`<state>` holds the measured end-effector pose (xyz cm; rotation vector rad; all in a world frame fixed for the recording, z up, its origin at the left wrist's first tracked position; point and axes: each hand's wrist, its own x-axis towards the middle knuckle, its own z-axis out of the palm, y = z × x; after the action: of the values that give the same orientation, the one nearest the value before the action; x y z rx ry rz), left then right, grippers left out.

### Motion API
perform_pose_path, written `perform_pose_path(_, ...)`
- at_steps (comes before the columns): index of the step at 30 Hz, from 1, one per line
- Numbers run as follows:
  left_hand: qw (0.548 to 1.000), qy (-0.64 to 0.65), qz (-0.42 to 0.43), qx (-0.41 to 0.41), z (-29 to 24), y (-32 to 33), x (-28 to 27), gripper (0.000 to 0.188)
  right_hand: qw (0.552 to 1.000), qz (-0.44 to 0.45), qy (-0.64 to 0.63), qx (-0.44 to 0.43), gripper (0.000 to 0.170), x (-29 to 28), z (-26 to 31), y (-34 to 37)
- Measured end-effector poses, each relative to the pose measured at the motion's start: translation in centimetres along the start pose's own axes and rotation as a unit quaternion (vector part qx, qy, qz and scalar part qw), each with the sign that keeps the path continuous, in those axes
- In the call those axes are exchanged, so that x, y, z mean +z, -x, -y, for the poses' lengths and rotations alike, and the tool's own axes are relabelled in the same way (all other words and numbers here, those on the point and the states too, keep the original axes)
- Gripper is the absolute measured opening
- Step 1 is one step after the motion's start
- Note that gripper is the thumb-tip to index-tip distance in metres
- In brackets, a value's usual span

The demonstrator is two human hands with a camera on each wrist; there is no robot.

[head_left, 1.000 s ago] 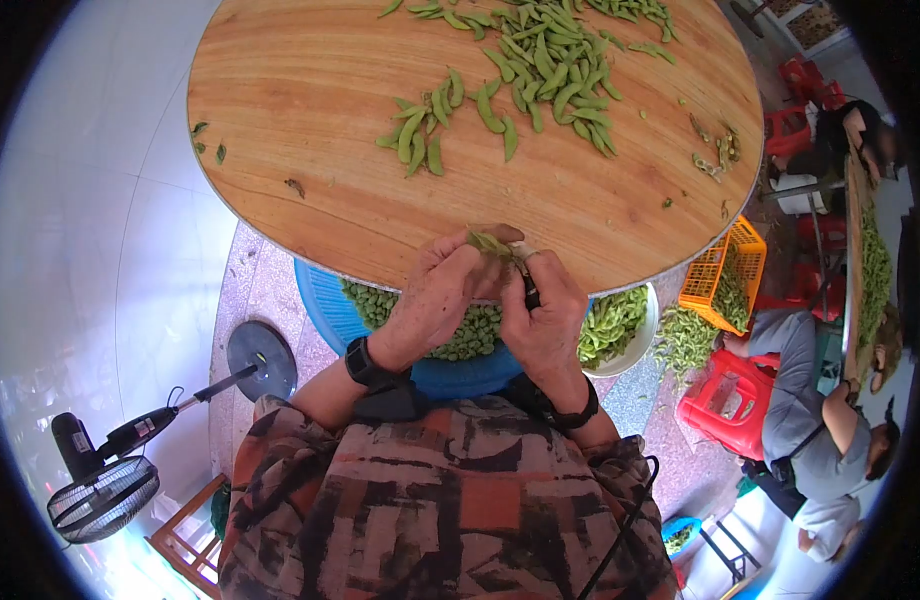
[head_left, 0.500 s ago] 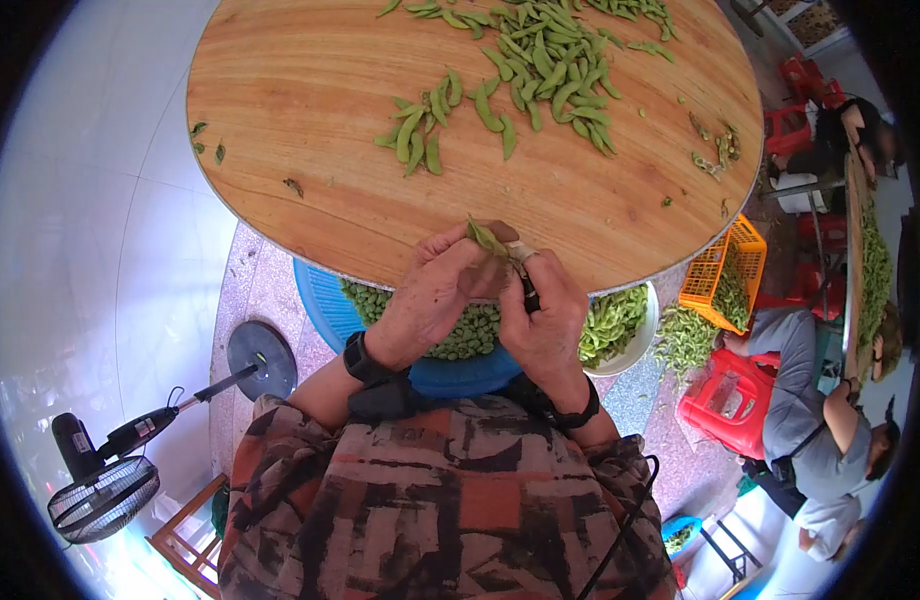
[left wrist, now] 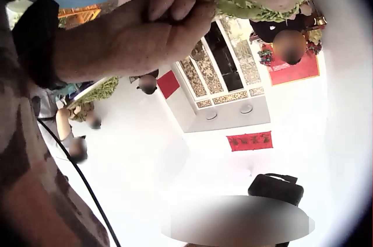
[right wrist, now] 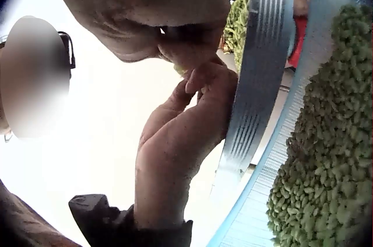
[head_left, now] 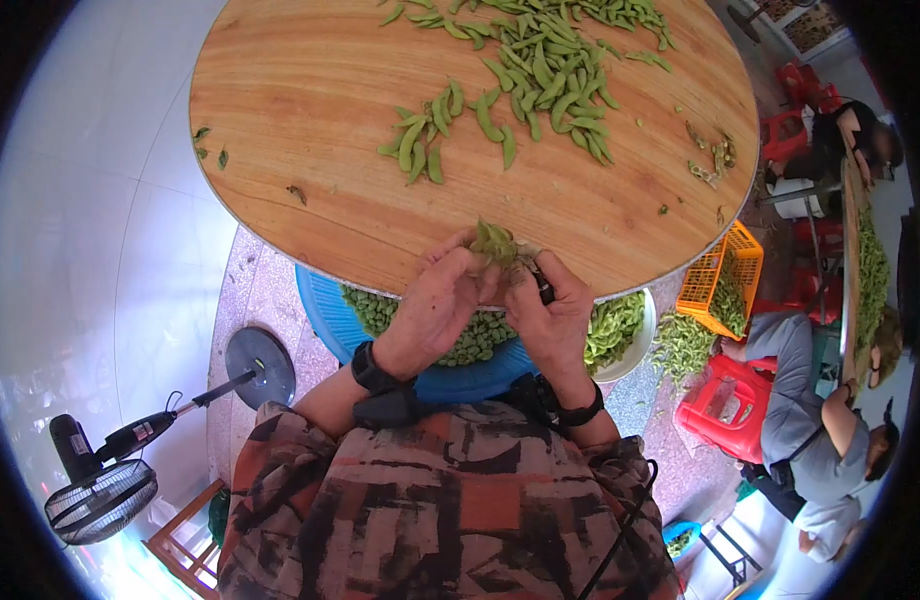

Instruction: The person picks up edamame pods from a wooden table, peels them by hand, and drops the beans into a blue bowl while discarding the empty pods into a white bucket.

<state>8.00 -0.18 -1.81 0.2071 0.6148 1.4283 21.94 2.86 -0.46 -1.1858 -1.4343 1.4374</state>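
Observation:
At the near edge of the round wooden table, my left hand [head_left: 435, 300] pinches green soybean pods [head_left: 495, 241] that stick up past its fingertips. My right hand [head_left: 552, 318] is close beside it, fingertips almost meeting the left ones. Between its thumb and forefinger it grips a small dark tool [head_left: 545, 291], mostly hidden by the fingers; I cannot tell its exact kind. In the right wrist view the left fingers curl in under the right hand [right wrist: 151, 19]. Several loose pods [head_left: 420, 140] and a larger pile [head_left: 550, 75] lie farther up the table.
Below the hands stands a blue basin [head_left: 318, 308] of shelled green beans [head_left: 470, 342], with a white bowl [head_left: 648, 335] of pods to its right. An orange crate [head_left: 695, 290], a red stool [head_left: 715, 405] and seated people are at right. A fan [head_left: 105, 500] stands at left.
The pods in my left hand now fan out more above the fingertips. My right hand has shifted slightly down and to the right. The loose pods on the table stay as they were.

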Motion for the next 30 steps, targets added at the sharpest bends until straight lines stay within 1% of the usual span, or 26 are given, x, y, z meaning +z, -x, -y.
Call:
perform_pose_path(1, 1.000, -0.013, -0.004, 0.001, 0.1, -0.1, -0.3, 0.031, 1.000, -0.001, 0.001, -0.002, 0.004, -0.3, 0.4, 0.0)
perform_pose_path(2, 1.000, -0.013, -0.002, 0.000, 0.1, -0.1, -0.5, 0.031, 0.993, 0.024, -0.100, 0.063, 0.006, -0.6, 1.1, 0.0)
perform_pose_path(3, 0.999, -0.041, 0.019, -0.004, -0.1, 0.0, -0.5, 0.033, 0.970, 0.049, -0.200, 0.126, 0.009, -0.8, 1.6, 0.0)
perform_pose_path(4, 0.997, -0.069, 0.040, -0.007, -0.4, 0.1, -0.4, 0.036, 0.971, 0.047, -0.200, 0.124, 0.009, -1.0, 1.6, -0.1)
perform_pose_path(5, 0.997, -0.069, 0.042, -0.007, -0.8, 0.2, -0.3, 0.036, 0.977, 0.038, -0.180, 0.106, 0.010, -1.2, 1.5, -0.3)
perform_pose_path(6, 0.993, -0.108, 0.046, -0.023, -1.1, 0.3, -0.1, 0.034, 0.983, 0.029, -0.161, 0.088, 0.011, -1.5, 1.5, -0.4)
perform_pose_path(7, 0.987, -0.148, 0.049, -0.039, -1.5, 0.4, 0.0, 0.033, 0.983, 0.028, -0.161, 0.087, 0.011, -1.7, 1.7, -0.4)
perform_pose_path(8, 0.987, -0.148, 0.050, -0.039, -1.7, 0.5, 0.1, 0.033, 0.987, 0.024, -0.132, 0.084, 0.010, -1.9, 2.0, -0.5)
perform_pose_path(9, 0.981, -0.182, 0.045, -0.053, -2.0, 0.4, 0.2, 0.035, 0.991, 0.021, -0.103, 0.081, 0.009, -2.0, 2.1, -0.6)
perform_pose_path(10, 0.974, -0.215, 0.041, -0.065, -2.3, 0.4, 0.2, 0.036, 0.991, 0.021, -0.103, 0.080, 0.009, -2.2, 1.9, -0.6)
perform_pose_path(12, 0.974, -0.209, 0.039, -0.073, -2.7, 0.3, 0.3, 0.034, 0.999, 0.015, -0.014, 0.044, 0.008, -2.5, 1.1, -0.7)
perform_pose_path(14, 0.975, -0.204, 0.037, -0.081, -2.9, 0.0, 0.3, 0.032, 0.999, 0.019, 0.000, 0.044, 0.008, -2.5, 0.6, -0.6)
perform_pose_path(16, 0.961, -0.266, 0.018, -0.075, -2.8, -0.3, 0.3, 0.025, 0.999, 0.023, 0.014, 0.044, 0.008, -2.4, 0.5, -0.7)
perform_pose_path(17, 0.961, -0.266, 0.018, -0.076, -2.7, -0.4, 0.5, 0.025, 0.999, 0.019, 0.000, 0.038, 0.007, -2.2, 0.6, -0.7)
perform_pose_path(19, 0.958, -0.281, 0.005, -0.056, -2.5, -0.4, 1.1, 0.019, 0.999, 0.014, -0.015, 0.033, 0.007, -1.8, 0.4, -0.8)
perform_pose_path(20, 0.958, -0.281, 0.006, -0.056, -2.3, -0.5, 1.0, 0.019, 1.000, 0.003, 0.009, 0.003, 0.007, -1.6, 0.1, -0.9)
perform_pose_path(21, 0.954, -0.297, 0.009, -0.038, -2.0, -0.6, 0.8, 0.016, 0.999, -0.009, 0.033, -0.027, 0.008, -1.5, -0.2, -0.9)
perform_pose_path(22, 0.950, -0.312, 0.011, -0.020, -1.9, -0.6, 0.8, 0.014, 0.999, -0.009, 0.033, -0.027, 0.008, -1.6, -0.4, -0.9)
perform_pose_path(23, 0.950, -0.312, 0.011, -0.020, -1.8, -0.5, 0.9, 0.014, 0.996, -0.001, 0.075, -0.040, 0.010, -1.6, -0.7, -0.9)
perform_pose_path(24, 0.939, -0.343, 0.004, -0.001, -1.8, -0.4, 1.2, 0.014, 0.992, 0.007, 0.118, -0.052, 0.013, -1.6, -0.7, -0.8)
perform_pose_path(25, 0.927, -0.375, -0.003, 0.020, -1.9, -0.3, 1.4, 0.013, 0.992, 0.008, 0.117, -0.053, 0.013, -1.4, -0.5, -0.8)
perform_pose_path(27, 0.928, -0.370, -0.011, 0.036, -1.5, -0.3, 0.9, 0.013, 0.987, -0.045, 0.102, -0.115, 0.018, -0.8, 0.1, -0.7)
perform_pose_path(28, 0.929, -0.365, -0.018, 0.052, -1.4, -0.4, 0.7, 0.013, 0.987, -0.045, 0.101, -0.116, 0.018, -0.8, 0.3, -0.7)
perform_pose_path(29, 0.929, -0.366, -0.017, 0.052, -1.5, -0.4, 0.6, 0.013, 0.978, -0.086, 0.118, -0.146, 0.020, -1.0, 0.4, -0.6)
perform_pose_path(30, 0.942, -0.332, -0.031, 0.037, -1.6, -0.5, 0.5, 0.013, 0.967, -0.127, 0.136, -0.175, 0.022, -1.2, 0.6, -0.5)
